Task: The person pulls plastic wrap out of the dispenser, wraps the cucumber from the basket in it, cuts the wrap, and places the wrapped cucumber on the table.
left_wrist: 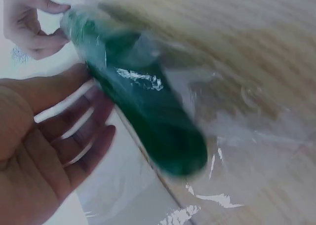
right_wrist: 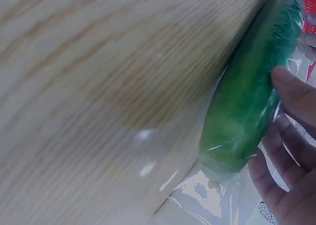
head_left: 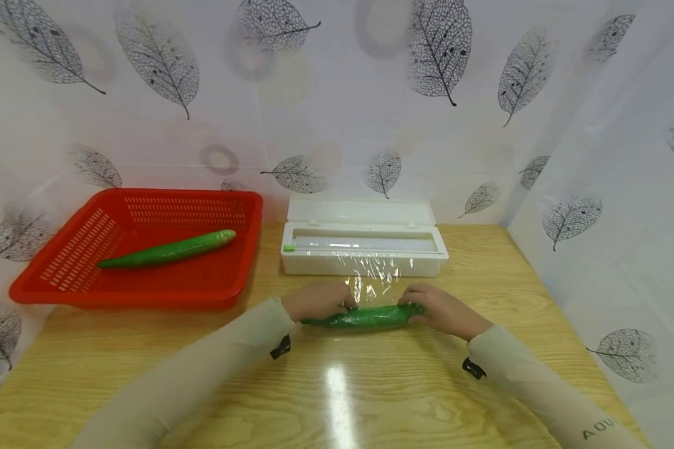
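In the head view, the film-covered cucumber lies between my left hand and right hand, a white box just beyond them. Left wrist: my bent fingers meet the cucumber's edge; whether they pinch, I can't tell. Right wrist: thumb and fingers pinch it.

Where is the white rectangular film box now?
In the head view, the box stands centrally, right of the red plastic basket, behind the film-covered green cucumber.
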Available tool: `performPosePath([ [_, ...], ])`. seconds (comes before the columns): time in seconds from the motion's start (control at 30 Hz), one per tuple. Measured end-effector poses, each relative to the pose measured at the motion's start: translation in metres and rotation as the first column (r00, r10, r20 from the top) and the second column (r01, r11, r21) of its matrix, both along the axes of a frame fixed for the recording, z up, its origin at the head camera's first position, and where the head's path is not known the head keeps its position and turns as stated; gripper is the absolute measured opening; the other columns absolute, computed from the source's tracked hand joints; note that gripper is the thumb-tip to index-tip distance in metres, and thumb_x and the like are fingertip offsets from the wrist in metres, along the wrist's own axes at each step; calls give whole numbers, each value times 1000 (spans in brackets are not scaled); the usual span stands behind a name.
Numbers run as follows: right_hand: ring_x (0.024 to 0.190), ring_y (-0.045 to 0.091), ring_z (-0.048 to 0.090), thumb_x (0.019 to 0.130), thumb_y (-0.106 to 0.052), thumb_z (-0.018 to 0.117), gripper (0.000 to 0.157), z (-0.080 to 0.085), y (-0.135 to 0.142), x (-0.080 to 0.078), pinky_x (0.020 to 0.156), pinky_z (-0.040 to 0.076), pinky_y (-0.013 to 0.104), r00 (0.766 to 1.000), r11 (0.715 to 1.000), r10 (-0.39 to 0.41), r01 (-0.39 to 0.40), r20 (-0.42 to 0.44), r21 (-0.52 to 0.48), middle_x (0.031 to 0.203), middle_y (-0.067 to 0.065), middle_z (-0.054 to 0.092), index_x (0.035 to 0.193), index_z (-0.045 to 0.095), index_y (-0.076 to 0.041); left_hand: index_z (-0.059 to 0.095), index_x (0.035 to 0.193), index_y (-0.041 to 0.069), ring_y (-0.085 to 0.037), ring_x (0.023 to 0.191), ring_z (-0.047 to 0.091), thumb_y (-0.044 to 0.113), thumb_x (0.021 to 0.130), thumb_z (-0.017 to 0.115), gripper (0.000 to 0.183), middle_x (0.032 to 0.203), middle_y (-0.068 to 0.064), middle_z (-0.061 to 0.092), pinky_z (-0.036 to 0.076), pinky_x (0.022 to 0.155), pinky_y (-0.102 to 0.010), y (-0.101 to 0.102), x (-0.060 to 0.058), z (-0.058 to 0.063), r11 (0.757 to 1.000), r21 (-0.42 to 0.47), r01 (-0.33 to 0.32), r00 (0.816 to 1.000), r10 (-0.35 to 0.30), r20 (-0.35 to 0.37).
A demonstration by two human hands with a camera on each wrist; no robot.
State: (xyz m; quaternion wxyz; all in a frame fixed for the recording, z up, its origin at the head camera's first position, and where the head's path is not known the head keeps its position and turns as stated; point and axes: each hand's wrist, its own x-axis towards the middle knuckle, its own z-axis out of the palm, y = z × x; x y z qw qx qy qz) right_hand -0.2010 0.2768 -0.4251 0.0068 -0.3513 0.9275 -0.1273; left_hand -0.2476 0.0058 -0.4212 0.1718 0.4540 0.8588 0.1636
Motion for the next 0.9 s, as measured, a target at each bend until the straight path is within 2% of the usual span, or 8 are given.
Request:
performPosePath([
  [0.1, 97, 23, 60, 75, -10, 76, 35, 1, -1, -2, 83, 53, 36, 1000, 1000, 4, -4, 20, 30, 106, 8, 62, 108, 66, -2, 71, 106, 10, -14, 95, 66, 9, 91, 58, 20, 104, -3, 71, 52, 83, -23, 0, -4, 0, 1000, 19, 23, 1000, -23, 15],
  [0.23, 100, 25, 59, 76, -10, 75, 34, 2, -3, -3, 85, 53, 38, 999, 998, -7, 5, 39, 55, 108, 10, 62, 108, 67, -2, 71, 105, 10, -13, 94, 64, 15, 94, 55, 20, 102, -2, 71, 51, 86, -25, -2, -2, -1, 999, 33, 10, 1000, -9, -13],
  [0.3, 100, 26, 59, 76, -10, 74, 34, 3, -4, -2, 86, 52, 38, 999, 998, -12, 9, 44, 56, 108, 10, 62, 108, 67, -2, 70, 103, 12, -10, 91, 62, 20, 94, 55, 19, 99, 0, 69, 51, 84, -24, -5, 1, -1, 998, 55, -6, 999, 9, -45],
  [0.4, 100, 25, 59, 77, -10, 74, 34, 3, -4, -3, 86, 53, 38, 999, 998, -15, 12, 50, 56, 108, 10, 63, 108, 67, -2, 68, 98, 17, -6, 82, 57, 28, 91, 59, 15, 91, 5, 65, 49, 75, -21, -12, 10, 1, 998, 64, 20, 992, -12, -128],
  [0.53, 99, 25, 59, 77, -9, 74, 33, 4, -4, -4, 85, 53, 38, 998, 998, -19, 15, 60, 61, 107, 9, 63, 109, 67, -2, 65, 93, 20, -4, 72, 46, 35, 82, 70, 19, 83, 8, 57, 41, 62, -16, -21, 22, 0, 996, -12, 93, 946, -92, -310],
  [0.63, 100, 25, 59, 77, -9, 73, 33, 4, -4, -4, 85, 53, 38, 998, 998, -24, 20, 65, 63, 108, 10, 62, 109, 67, -3, 63, 84, 19, -5, 69, 43, 35, 75, 75, 22, 79, 9, 52, 36, 58, -16, -26, 29, -4, 995, -54, 82, 913, -96, -397],
  [0.73, 101, 26, 59, 78, -10, 73, 33, 4, -4, -4, 85, 53, 38, 998, 998, -24, 20, 66, 62, 109, 10, 62, 109, 66, -3, 61, 74, 19, -4, 63, 43, 31, 72, 77, 21, 72, 9, 53, 34, 53, -17, -31, 34, -6, 998, -52, 23, 920, -42, -390],
  [0.9, 100, 26, 59, 77, -11, 73, 33, 4, -4, -3, 85, 53, 38, 998, 998, -24, 20, 57, 67, 108, 10, 62, 109, 67, -3, 65, 73, 18, -3, 57, 43, 20, 73, 74, 9, 67, 10, 54, 35, 50, -18, -36, 40, -6, 997, -43, -59, 949, 43, -313],
])
